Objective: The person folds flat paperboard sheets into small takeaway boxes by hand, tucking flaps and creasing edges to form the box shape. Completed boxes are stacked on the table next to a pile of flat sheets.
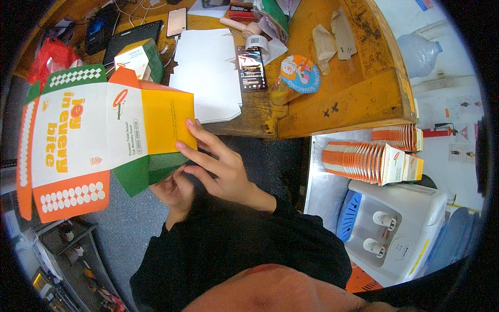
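Note:
A partly folded cardboard food box (125,125) in white, orange, green and yellow is held up at the left. Its large printed lid panel and side flaps spread out flat to the left, while the yellow end is folded up. My right hand (221,169) is closed on the box's yellow end, with fingertips lying along that panel's edge. Below, my left hand (175,191) grips the same end near the dark green flap; some of its fingers are hidden behind the cardboard.
A wooden desk (260,117) ahead carries a stack of white cardboard sheets (202,73), a lit phone (251,68), another folded box (138,60) and a laptop. At the right, rows of folded boxes (358,161) stand beside a white water dispenser (395,229). A shelf (78,255) is at lower left.

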A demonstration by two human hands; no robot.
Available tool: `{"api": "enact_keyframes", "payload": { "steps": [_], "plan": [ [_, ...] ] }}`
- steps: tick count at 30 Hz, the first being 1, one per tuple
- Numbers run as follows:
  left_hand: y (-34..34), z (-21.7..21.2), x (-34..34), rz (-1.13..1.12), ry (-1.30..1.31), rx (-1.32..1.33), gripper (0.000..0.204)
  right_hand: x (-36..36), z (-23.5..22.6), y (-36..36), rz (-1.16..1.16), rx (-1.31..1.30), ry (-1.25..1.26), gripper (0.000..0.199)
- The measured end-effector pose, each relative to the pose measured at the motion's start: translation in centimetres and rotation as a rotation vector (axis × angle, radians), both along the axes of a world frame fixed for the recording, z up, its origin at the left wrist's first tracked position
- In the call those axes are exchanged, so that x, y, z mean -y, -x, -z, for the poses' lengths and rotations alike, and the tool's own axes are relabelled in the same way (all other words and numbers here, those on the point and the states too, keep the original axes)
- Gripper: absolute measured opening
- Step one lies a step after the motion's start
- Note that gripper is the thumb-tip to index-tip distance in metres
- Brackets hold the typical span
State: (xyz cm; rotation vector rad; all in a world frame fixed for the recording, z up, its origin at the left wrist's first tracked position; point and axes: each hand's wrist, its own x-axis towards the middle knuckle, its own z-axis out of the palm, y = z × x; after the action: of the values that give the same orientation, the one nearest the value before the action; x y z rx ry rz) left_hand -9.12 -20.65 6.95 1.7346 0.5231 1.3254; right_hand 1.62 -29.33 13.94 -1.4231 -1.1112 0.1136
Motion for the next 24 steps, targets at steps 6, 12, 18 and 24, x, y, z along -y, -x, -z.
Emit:
{"api": "enact_keyframes", "payload": {
  "steps": [6, 12, 18, 24],
  "plan": [
    [0.3, 0.1, -0.8, 0.061, -0.001, 0.096, 0.06, 0.1, 0.1, 0.1, 0.008, 0.001, -0.015, 0.049],
    [2.1, -0.4, -1.0, 0.298, 0.286, 0.071, 0.043, 0.4, 0.2, -0.8, -0.018, -0.125, -0.12, 0.048],
    [1.9, 0.1, -0.7, 0.285, 0.482, -0.001, 0.043, 1.1, 0.1, -1.1, -0.145, -0.349, -0.125, 0.047],
    [0.9, 0.3, -0.4, 0.307, 0.528, 0.019, 0.043, 0.7, 0.1, -0.9, -0.163, -0.387, -0.096, 0.043]
  ]
}}
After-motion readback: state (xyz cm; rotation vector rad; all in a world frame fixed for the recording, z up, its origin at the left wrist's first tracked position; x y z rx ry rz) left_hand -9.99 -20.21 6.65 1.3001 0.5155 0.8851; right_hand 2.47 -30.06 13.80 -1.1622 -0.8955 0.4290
